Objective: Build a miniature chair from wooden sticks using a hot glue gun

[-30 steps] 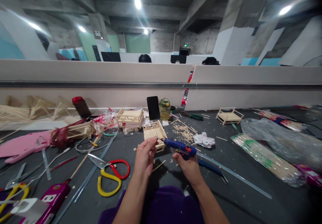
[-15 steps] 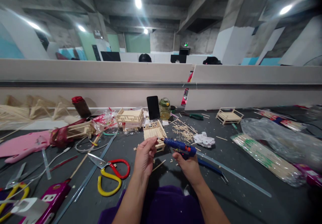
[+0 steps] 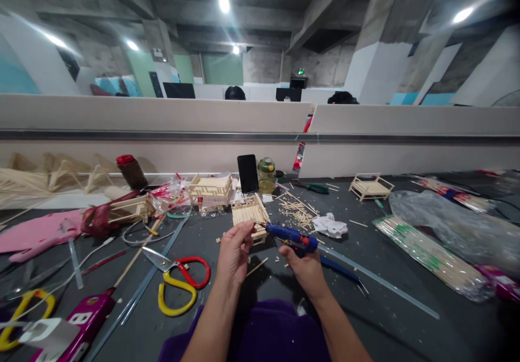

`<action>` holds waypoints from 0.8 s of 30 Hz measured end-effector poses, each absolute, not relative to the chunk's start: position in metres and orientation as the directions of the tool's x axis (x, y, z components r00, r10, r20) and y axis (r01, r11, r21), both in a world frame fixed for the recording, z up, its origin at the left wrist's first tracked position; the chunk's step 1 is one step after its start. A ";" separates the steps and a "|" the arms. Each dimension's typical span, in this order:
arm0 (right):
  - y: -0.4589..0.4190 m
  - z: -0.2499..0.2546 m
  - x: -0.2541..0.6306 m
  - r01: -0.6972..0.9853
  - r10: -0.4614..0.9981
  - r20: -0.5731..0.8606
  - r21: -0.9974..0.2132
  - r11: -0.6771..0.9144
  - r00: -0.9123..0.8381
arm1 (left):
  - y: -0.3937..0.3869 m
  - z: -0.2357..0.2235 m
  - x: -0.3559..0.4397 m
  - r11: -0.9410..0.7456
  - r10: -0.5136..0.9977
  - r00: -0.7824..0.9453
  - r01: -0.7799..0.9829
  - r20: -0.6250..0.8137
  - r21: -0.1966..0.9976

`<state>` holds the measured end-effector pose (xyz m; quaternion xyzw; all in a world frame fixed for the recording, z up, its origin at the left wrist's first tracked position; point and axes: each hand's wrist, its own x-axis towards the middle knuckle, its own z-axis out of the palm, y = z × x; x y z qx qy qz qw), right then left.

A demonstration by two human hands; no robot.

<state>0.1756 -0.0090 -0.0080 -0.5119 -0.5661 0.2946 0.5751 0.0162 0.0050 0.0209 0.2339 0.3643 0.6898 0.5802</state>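
My right hand grips a blue glue gun whose nozzle points left. My left hand is closed in a pinch right at the nozzle tip, holding a small wooden stick piece too thin to see well. Just behind both hands sits a small stick-built wooden frame on the dark table. A loose stick lies on the table between my hands.
Red-and-yellow scissors lie left of my left hand. A phone stands upright beside a jar. Other stick models, stick scraps, a crumpled tissue and bagged skewers surround the spot. A partition wall runs behind.
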 end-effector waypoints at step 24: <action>-0.009 -0.012 0.176 0.264 0.918 0.325 -0.928 0.263 0.227 | 0.006 0.020 0.016 -0.057 0.974 -0.206 -0.636 -0.098 0.770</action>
